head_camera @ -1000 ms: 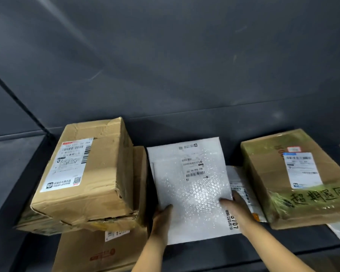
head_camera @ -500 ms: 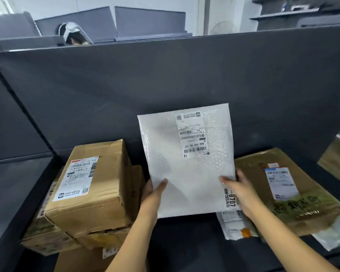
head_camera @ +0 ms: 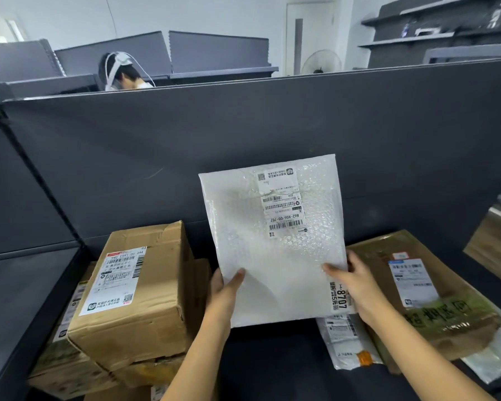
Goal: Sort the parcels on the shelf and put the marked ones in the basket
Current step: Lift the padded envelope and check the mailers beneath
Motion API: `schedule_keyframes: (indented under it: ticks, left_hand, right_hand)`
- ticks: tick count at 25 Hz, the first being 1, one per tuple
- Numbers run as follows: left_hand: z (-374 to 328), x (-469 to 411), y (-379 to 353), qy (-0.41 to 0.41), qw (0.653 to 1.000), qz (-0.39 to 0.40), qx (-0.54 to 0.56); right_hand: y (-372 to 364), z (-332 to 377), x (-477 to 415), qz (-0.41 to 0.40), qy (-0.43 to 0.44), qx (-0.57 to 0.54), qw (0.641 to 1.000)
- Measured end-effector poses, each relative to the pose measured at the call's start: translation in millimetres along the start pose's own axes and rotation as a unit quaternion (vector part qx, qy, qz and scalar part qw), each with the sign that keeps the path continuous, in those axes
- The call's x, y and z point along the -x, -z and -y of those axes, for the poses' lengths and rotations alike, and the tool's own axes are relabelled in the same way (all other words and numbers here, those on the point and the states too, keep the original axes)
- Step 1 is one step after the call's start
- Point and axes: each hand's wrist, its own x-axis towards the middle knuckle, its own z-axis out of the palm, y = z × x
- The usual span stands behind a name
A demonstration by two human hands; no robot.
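both forearms enter from the bottom edge, cut off there. left hand (head_camera: 224,290) grips the lower left edge of the mailer (head_camera: 275,241), thumb on the front, fingers hidden behind it. right hand (head_camera: 352,280) grips the lower right edge, thumb on the front, next to a sticker reading 8707; its other fingers are behind the mailer too. mailer is a white bubble envelope held upright, clear of the shelf (head_camera: 272,360), label upside down, small print not legible.

below-right of the mailer: a white poly bag (head_camera: 346,342) flat on the shelf, its top hidden by the mailer. right of the mailer: a taped brown parcel (head_camera: 417,287) with dark handwriting, partly covered by the right wrist. left of the mailer: a box (head_camera: 139,287) on top of a stack; lower boxes mostly hidden and cut off by the frame.

behind the mailer: dark back panel (head_camera: 185,157). beyond it, a person's head (head_camera: 122,72) with a headset, only the top part showing.
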Motion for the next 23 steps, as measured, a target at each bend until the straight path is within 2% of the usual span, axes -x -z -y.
schedule_keyframes:
  ticks: [8,13,17,18,21,23]
  left_hand:
    - [-10,8,2,-0.026,0.999,0.021,0.006]
    - [-26,14,7,-0.073,0.996,0.041,-0.012]
    - [-45,18,21,-0.127,0.988,0.085,-0.026]
    - [-51,19,24,-0.138,0.986,0.093,-0.020]
    - [-68,22,29,-0.177,0.977,0.110,0.052]
    - [-70,26,28,-0.193,0.971,0.114,0.088]
  right_hand:
    - [7,14,6,0.017,-0.001,0.025,1.000]
    - [18,28,3,0.071,-0.014,0.029,0.997]
    - [35,44,4,0.133,0.055,0.039,0.989]
    - [40,48,5,0.150,0.059,0.025,0.987]
    - [44,61,12,0.194,0.011,-0.116,0.974]
    - [41,62,9,0.173,0.031,-0.075,0.981]
